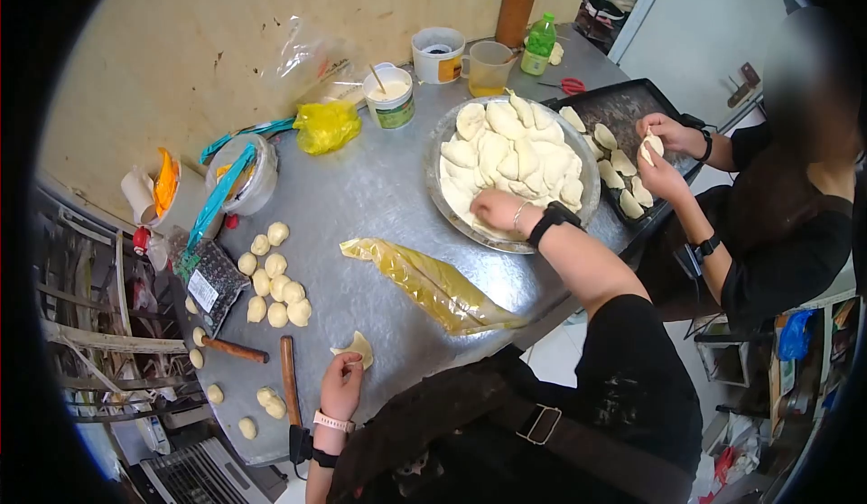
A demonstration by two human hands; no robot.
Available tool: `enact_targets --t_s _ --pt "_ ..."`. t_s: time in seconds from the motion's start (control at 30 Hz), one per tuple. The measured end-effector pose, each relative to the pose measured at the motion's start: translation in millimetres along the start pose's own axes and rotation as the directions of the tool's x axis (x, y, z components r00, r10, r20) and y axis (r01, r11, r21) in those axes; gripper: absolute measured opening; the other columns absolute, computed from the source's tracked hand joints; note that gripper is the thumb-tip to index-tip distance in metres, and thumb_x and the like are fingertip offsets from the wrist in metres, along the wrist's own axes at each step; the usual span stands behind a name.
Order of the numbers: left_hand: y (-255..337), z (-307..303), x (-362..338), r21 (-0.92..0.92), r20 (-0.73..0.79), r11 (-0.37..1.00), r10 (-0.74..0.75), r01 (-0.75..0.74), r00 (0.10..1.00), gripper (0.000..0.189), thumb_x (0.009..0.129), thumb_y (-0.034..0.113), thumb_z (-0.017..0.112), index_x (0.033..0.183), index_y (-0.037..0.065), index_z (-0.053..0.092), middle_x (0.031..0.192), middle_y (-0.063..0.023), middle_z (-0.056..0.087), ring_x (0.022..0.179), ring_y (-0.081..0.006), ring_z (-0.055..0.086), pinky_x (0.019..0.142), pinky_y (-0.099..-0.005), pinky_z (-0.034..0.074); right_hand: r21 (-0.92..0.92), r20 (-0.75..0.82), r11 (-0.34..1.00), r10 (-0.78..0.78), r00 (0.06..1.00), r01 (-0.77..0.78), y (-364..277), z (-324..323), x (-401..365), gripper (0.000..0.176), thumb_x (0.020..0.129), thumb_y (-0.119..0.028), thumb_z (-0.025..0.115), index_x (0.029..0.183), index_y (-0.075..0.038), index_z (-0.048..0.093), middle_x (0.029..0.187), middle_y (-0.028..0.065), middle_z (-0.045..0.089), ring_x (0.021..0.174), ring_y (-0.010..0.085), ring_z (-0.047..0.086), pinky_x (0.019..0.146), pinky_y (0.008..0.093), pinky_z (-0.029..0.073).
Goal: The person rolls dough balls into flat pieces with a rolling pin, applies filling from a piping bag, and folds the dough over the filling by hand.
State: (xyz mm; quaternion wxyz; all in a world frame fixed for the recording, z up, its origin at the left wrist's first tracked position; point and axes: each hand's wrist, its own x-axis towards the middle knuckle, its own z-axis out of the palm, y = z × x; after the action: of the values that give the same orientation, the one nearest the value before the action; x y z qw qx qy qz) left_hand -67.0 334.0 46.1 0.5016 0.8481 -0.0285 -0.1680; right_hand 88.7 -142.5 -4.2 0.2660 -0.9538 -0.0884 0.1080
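A flat piece of dough (361, 345) sticks out past the fingers of my left hand (340, 387), which are closed on its edge low over the table. My right hand (498, 210) reaches into the front of a wide metal bowl (589, 183) with white flour and a heap of folded dough pieces (506, 147). Its fingertips are hidden, so what they hold does not show. Between my hands lies a yellowish plastic bag (433, 283). Several dough balls (278, 287) and two wooden rolling pins (289, 379) are left of my left hand.
At the right, a co-worker's hands (664, 156) hold dough beside a black tray (646, 98) of dough pieces. Tubs (391, 102), a jug (489, 70), a green bottle (539, 45) and a yellow bag (327, 127) stand along the back. A dark packet (210, 283) lies left.
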Motion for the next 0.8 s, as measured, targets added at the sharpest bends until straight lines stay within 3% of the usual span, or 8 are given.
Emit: enact_targets --t_s 0.13,0.2,0.27,0.37,0.5,0.6,0.73,0.8 --pt "-7.5 -14.2 -6.7 0.183 0.009 0.975 0.13 -0.13 0.991 0.013 0.091 0.006 0.06 0.103 0.002 0.063 0.096 -0.0061 0.066 0.082 -0.0142 0.061 0.077 -0.0286 0.049 -0.149 0.179 0.987 -0.038 0.983 0.065 2.0 3.4 -18.9 0.021 0.082 -0.008 0.053 0.095 -0.005 0.069 0.099 0.0183 0.068 0.094 0.0359 0.063 0.084 0.0408 0.049" --pt "-35.3 -24.5 -28.3 0.063 -0.032 0.998 -0.014 0.016 0.999 0.011 0.091 0.005 0.059 0.101 0.002 0.063 0.094 -0.006 0.066 0.083 -0.0135 0.061 0.077 -0.0281 0.049 -0.247 0.445 0.969 0.103 0.89 0.012 11.3 -17.4 -31.0 0.026 0.082 -0.009 0.054 0.104 -0.007 0.069 0.108 0.0167 0.067 0.099 0.0332 0.063 0.086 0.0404 0.049" --pt "-53.8 -28.8 -31.1 -0.022 -0.047 0.993 -0.113 0.112 0.992 0.01 0.092 0.003 0.058 0.1 0.001 0.063 0.092 -0.0058 0.066 0.085 -0.0129 0.061 0.077 -0.0276 0.05 -0.251 0.288 0.963 -0.021 0.957 0.097 16.3 -27.7 -40.7 0.03 0.082 -0.009 0.054 0.109 -0.009 0.068 0.107 0.0155 0.068 0.099 0.032 0.064 0.088 0.04 0.049" --pt "-55.5 -22.2 -27.2 0.011 -0.014 0.987 -0.162 0.162 0.987 0.009 0.092 0.002 0.056 0.099 0.001 0.062 0.09 -0.0058 0.067 0.087 -0.013 0.062 0.079 -0.0269 0.049 -0.423 0.264 0.732 -0.463 0.846 0.533 19.6 -26.6 -38.2 0.033 0.081 -0.008 0.056 0.112 -0.012 0.066 0.105 0.0142 0.067 0.103 0.0322 0.063 0.09 0.0404 0.049" --pt "-20.2 -19.8 -6.8 0.062 -0.007 0.998 -0.003 0.004 1.0 0.01 0.092 0.003 0.056 0.1 0.002 0.062 0.09 -0.0071 0.068 0.086 -0.0147 0.063 0.08 -0.0274 0.049 -0.444 0.422 0.88 0.038 0.906 0.169 -20.9 -46.4 -1.8 0.032 0.073 -0.011 0.067 0.105 -0.012 0.066 0.104 0.0122 0.067 0.101 0.0331 0.062 0.09 0.0397 0.049" --pt "-23.0 -23.4 -14.9 0.01 -0.063 0.999 -0.049 0.049 0.997 0.011 0.093 0.004 0.056 0.101 0.002 0.063 0.091 -0.0081 0.069 0.086 -0.0163 0.064 0.08 -0.0284 0.049 -0.168 0.12 0.888 -0.412 0.903 0.428 -11.2 -40.5 -2.6 0.036 0.071 -0.01 0.069 0.107 -0.012 0.066 0.097 0.0128 0.067 0.097 0.0331 0.063 0.087 0.04 0.05" --pt "-47.7 -27.3 -21.5 0.082 -0.046 0.992 -0.091 0.094 0.995 0.012 0.093 0.006 0.056 0.1 0.002 0.064 0.092 -0.0083 0.069 0.086 -0.017 0.064 0.08 -0.0285 0.049 -0.054 0.516 0.994 -0.052 0.855 0.093 -14.6 -43.6 1.7 0.041 0.079 -0.007 0.06 0.12 -0.012 0.062 0.11 0.0142 0.062 0.108 0.0335 0.058 0.093 0.0381 0.047" --pt "-38.8 -19.4 -25.5 0.081 -0.026 0.991 -0.105 0.106 0.994 0.012 0.093 0.006 0.056 0.1 0.002 0.065 0.093 -0.0081 0.069 0.085 -0.017 0.064 0.08 -0.0282 0.049 -0.054 0.251 0.974 -0.201 0.947 0.221 -5.8 -28.3 -1.7 0.049 0.084 -0.008 0.056 0.133 -0.01 0.051 0.135 0.0171 0.048 0.118 0.0356 0.053 0.1 0.0372 0.044"
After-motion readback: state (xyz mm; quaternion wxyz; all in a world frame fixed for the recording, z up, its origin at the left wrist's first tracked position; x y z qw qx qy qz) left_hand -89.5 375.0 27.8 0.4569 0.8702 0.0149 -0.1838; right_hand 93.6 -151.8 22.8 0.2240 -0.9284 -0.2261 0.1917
